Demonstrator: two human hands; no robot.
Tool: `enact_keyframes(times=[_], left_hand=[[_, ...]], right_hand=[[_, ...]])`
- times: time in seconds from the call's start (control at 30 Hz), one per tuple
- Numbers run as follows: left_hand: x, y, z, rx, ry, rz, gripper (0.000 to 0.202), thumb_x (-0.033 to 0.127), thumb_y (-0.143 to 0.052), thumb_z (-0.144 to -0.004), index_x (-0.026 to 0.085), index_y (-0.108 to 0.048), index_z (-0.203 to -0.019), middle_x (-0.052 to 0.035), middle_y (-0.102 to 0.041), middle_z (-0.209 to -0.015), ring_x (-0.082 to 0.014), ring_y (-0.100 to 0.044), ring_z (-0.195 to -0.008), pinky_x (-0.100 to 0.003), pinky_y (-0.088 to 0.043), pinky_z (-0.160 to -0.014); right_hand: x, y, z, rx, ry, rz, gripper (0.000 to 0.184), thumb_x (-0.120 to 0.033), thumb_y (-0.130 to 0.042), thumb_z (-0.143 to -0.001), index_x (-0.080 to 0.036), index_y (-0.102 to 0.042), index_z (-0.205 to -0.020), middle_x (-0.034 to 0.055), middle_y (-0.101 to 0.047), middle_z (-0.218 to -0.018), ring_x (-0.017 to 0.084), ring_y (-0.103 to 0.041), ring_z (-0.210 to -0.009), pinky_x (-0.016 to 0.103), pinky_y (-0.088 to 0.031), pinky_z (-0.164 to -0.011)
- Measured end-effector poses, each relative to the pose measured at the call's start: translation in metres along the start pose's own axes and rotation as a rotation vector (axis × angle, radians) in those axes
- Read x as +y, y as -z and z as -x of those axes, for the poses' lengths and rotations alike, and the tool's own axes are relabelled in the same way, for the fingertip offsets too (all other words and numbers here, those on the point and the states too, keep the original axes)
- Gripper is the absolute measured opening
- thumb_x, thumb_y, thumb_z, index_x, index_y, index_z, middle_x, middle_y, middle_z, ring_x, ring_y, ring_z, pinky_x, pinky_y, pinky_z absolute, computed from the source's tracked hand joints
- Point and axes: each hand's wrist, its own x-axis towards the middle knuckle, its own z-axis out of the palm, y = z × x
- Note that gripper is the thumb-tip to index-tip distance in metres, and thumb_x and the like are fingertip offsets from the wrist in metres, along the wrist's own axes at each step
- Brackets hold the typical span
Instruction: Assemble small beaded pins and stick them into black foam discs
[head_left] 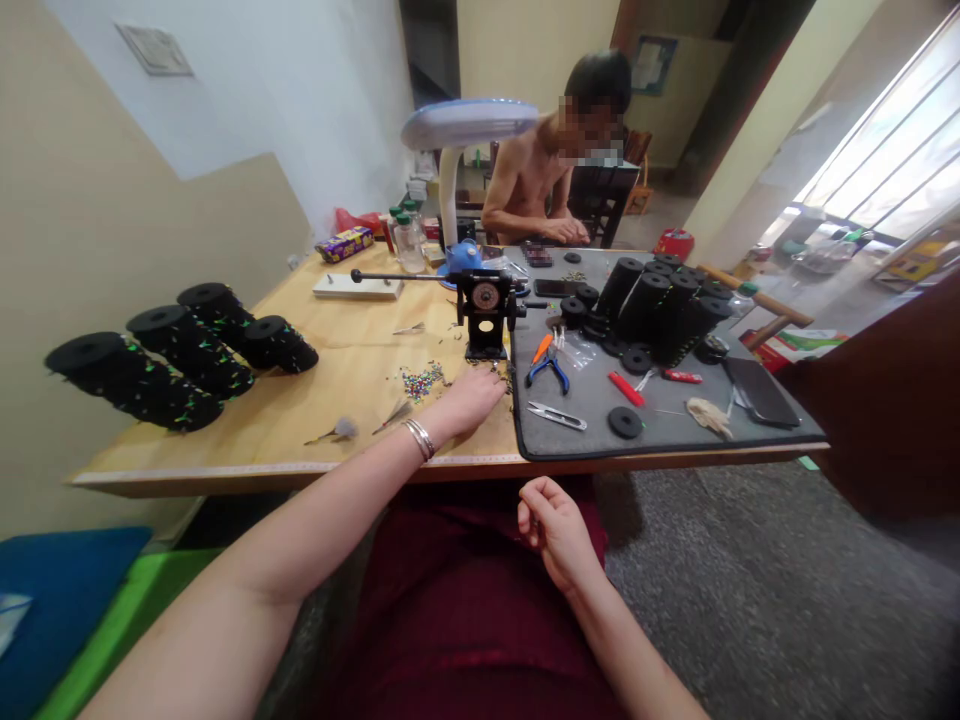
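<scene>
My left hand (pixel 471 398) reaches over the wooden tabletop, palm down, fingers stretched out toward the base of a black machine with a round dial (pixel 486 310). Small dark pieces lie by the fingertips; whether any is pinched is too small to tell. To its left is a scattered pile of multicoloured beads (pixel 421 381), with feathery tufts (pixel 394 412) nearby. My right hand (pixel 553 525) hovers over my lap, below the table edge, fingers curled in with the thumb against them. What it holds, if anything, is hidden.
Black foam spools stand at left (pixel 161 350) and on the grey mat at right (pixel 645 305). The mat (pixel 487 440) also bears blue-handled pliers (pixel 547 374), thread snips (pixel 557 416) and a red-handled tool (pixel 626 388). A lamp (pixel 469 122) stands behind the machine; a person (pixel 529 190) sits opposite.
</scene>
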Motion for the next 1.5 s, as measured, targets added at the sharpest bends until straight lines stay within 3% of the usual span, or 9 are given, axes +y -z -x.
enact_keyframes(times=[0.17,0.23,0.3,0.43,0.53,0.63,0.8,1.13,1.5], left_hand=[[0.012,0.014,0.015,0.037,0.042,0.11,0.017,0.014,-0.043,-0.084,0.014,-0.059,-0.08,-0.0092,-0.06,-0.078,-0.0203,-0.05,-0.075,-0.033,-0.039,-0.071],[0.023,0.017,0.031,0.106,0.138,0.435,0.012,0.017,-0.047,-0.083,0.015,-0.058,-0.082,-0.0051,-0.059,-0.076,-0.0166,-0.05,-0.07,-0.029,-0.039,-0.066],[0.039,0.014,0.052,0.134,0.263,0.891,0.01,0.021,-0.052,-0.082,0.015,-0.058,-0.088,-0.0024,-0.06,-0.075,-0.0128,-0.05,-0.064,-0.025,-0.039,-0.061],[0.072,-0.009,0.095,0.084,0.604,1.652,0.015,0.025,-0.065,-0.076,0.013,-0.059,-0.084,-0.0017,-0.062,-0.076,-0.0076,-0.05,-0.059,-0.02,-0.039,-0.057],[0.087,-0.031,0.116,0.098,0.761,2.054,0.017,0.02,-0.072,-0.07,0.013,-0.059,-0.079,-0.0028,-0.062,-0.08,-0.0077,-0.053,-0.062,-0.019,-0.042,-0.057],[0.091,-0.045,0.125,0.113,0.832,2.277,0.014,0.018,-0.072,-0.071,0.011,-0.062,-0.079,-0.0034,-0.062,-0.081,-0.0061,-0.053,-0.057,-0.02,-0.044,-0.057],[0.088,-0.054,0.128,0.112,0.861,2.405,0.009,0.016,-0.068,-0.074,0.01,-0.064,-0.079,-0.0024,-0.061,-0.077,-0.0059,-0.051,-0.052,-0.022,-0.045,-0.054],[0.086,-0.06,0.126,0.129,0.838,2.387,0.004,0.013,-0.063,-0.077,0.01,-0.065,-0.079,-0.0029,-0.06,-0.074,-0.006,-0.052,-0.053,-0.017,-0.043,-0.051],[0.086,-0.058,0.125,0.133,0.818,2.377,0.008,0.013,-0.066,-0.075,0.009,-0.063,-0.08,-0.0027,-0.06,-0.076,-0.0059,-0.05,-0.051,-0.02,-0.043,-0.051]], right_hand=[[0.001,-0.001,0.002,-0.005,0.024,0.005,0.029,-0.039,-0.071,-0.071,-0.018,-0.051,-0.069,-0.006,-0.054,-0.048,0.005,-0.042,-0.037,0.014,-0.024,-0.034],[0.001,-0.002,0.004,-0.026,0.04,0.02,0.03,-0.041,-0.069,-0.072,-0.018,-0.05,-0.07,-0.0052,-0.056,-0.049,0.006,-0.043,-0.037,0.014,-0.025,-0.033],[0.002,-0.004,0.007,-0.061,0.059,0.048,0.03,-0.042,-0.067,-0.074,-0.018,-0.049,-0.072,-0.0035,-0.06,-0.053,0.006,-0.045,-0.038,0.013,-0.027,-0.034],[0.004,-0.011,0.014,-0.133,0.09,0.12,0.034,-0.047,-0.064,-0.076,-0.019,-0.046,-0.073,0.0026,-0.068,-0.066,0.007,-0.051,-0.04,0.014,-0.03,-0.034],[0.007,-0.016,0.017,-0.157,0.113,0.187,0.036,-0.05,-0.063,-0.075,-0.019,-0.045,-0.071,0.0032,-0.068,-0.068,0.008,-0.052,-0.039,0.014,-0.029,-0.032],[0.011,-0.02,0.016,-0.167,0.122,0.228,0.038,-0.052,-0.062,-0.075,-0.019,-0.045,-0.07,0.0015,-0.066,-0.064,0.007,-0.051,-0.038,0.014,-0.028,-0.032],[0.014,-0.023,0.011,-0.166,0.087,0.214,0.038,-0.049,-0.063,-0.074,-0.019,-0.042,-0.068,0.0036,-0.069,-0.07,0.007,-0.054,-0.039,0.013,-0.027,-0.031],[0.019,-0.023,0.004,-0.157,0.035,0.201,0.031,-0.041,-0.062,-0.074,-0.02,-0.041,-0.067,0.0053,-0.071,-0.071,0.009,-0.057,-0.04,0.013,-0.028,-0.031],[0.018,-0.023,0.002,-0.166,0.035,0.207,0.03,-0.039,-0.062,-0.073,-0.019,-0.042,-0.066,0.005,-0.071,-0.07,0.009,-0.056,-0.041,0.014,-0.029,-0.032]])
